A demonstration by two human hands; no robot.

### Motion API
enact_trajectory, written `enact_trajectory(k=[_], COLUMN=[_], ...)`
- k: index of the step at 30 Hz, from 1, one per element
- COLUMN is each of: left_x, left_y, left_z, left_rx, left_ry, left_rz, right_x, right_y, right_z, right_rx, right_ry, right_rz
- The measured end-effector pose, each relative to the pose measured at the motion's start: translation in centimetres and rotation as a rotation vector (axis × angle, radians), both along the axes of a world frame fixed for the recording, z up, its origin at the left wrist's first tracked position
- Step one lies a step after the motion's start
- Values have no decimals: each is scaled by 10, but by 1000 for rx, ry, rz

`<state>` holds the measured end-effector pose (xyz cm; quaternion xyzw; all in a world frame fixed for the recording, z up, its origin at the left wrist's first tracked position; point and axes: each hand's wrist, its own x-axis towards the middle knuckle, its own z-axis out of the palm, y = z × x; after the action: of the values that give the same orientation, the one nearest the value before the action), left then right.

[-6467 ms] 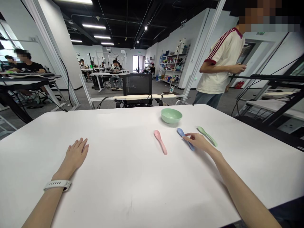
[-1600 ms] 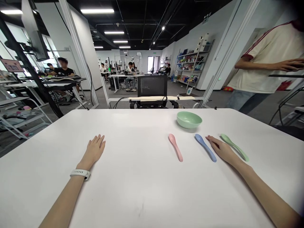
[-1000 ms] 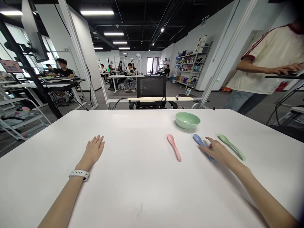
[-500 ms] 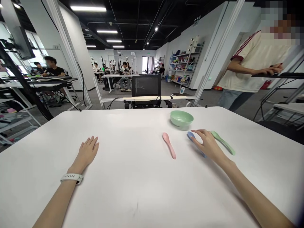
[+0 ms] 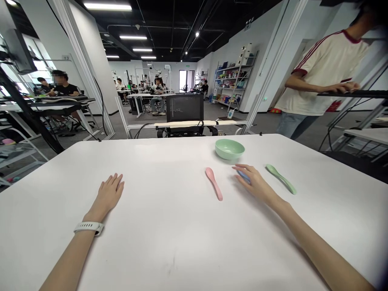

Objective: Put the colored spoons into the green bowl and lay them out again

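Note:
My left hand (image 5: 109, 195) lies flat on the white table (image 5: 157, 226), its fingers out and nothing in it. Over the blue spoon (image 5: 243, 176) hovers my right hand (image 5: 253, 182), with thumb and fingers apart. It covers most of that spoon; only part of the bowl end shows between the fingers. Left of it a pink spoon (image 5: 214, 184) lies on the table. A green spoon (image 5: 281, 178) lies to the right of my right hand. Just beyond the hand stands a green bowl (image 5: 229, 149), upright.
Behind the table's far edge stands a black mesh chair (image 5: 185, 108). A person in a cream shirt (image 5: 330, 76) stands at the right, beyond the table. Metal frame posts (image 5: 274, 52) rise past the far corners. Other people sit at desks in the background.
My right hand has shifted slightly left over the blue spoon and now covers more of it. The view has moved slightly. My left hand rests as before.

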<state>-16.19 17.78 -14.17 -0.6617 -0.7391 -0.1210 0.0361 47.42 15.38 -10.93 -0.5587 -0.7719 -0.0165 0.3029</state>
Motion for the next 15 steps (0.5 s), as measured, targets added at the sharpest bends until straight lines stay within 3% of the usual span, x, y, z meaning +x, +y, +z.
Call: enact_trajectory(k=[4,8,15], left_x=[0,1,3], left_y=[2,0,-4], left_z=[-1,1,6], left_rx=[-7,-25,-44], left_ry=[24,12,-12], left_rz=[18,23,4], right_x=[45,79,95], right_y=[11,21,34], right_z=[-6,-21,-51], right_rx=[-32,-88,-181], right_ry=[56,45,79], right_rz=[-177,-234,-241])
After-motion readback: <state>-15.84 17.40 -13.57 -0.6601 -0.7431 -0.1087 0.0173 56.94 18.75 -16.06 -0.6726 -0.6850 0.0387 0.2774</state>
